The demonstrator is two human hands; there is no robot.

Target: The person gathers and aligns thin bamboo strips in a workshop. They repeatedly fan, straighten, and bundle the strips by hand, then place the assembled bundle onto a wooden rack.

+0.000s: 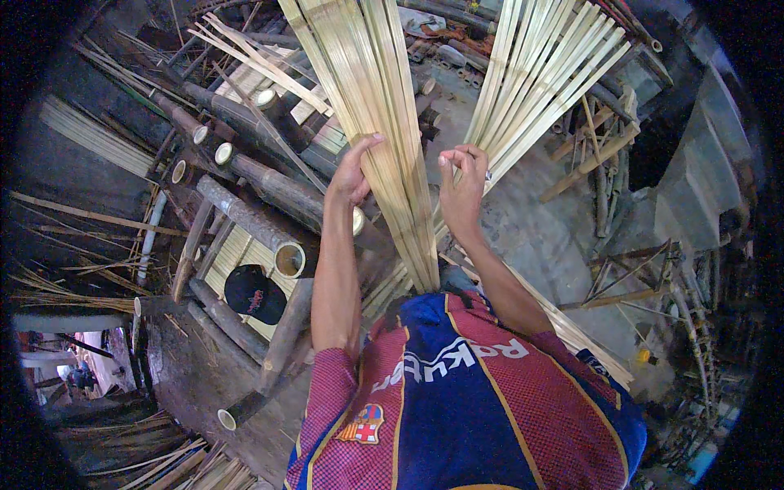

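Note:
A long bundle of pale split-bamboo strips (pixel 384 98) runs from the top of the view down to my waist, its strips lying side by side. My left hand (pixel 353 173) is closed around the left edge of this bundle, thumb lying on top. Just off the right edge, my right hand (pixel 464 184) has its fingers curled in toward the thumb. Whatever may be between those fingertips is too small to make out. Behind the right hand, a second fan of bamboo strips (pixel 535 82) spreads toward the upper right.
To the left stands a bench of thick bamboo poles (pixel 245 208) with open cut ends. On its slatted part rests a black cap (pixel 255 294). More strips (pixel 584 335) lie beside my right side. Cut bamboo pieces (pixel 592 159) are stacked at the right on the grey floor (pixel 523 220).

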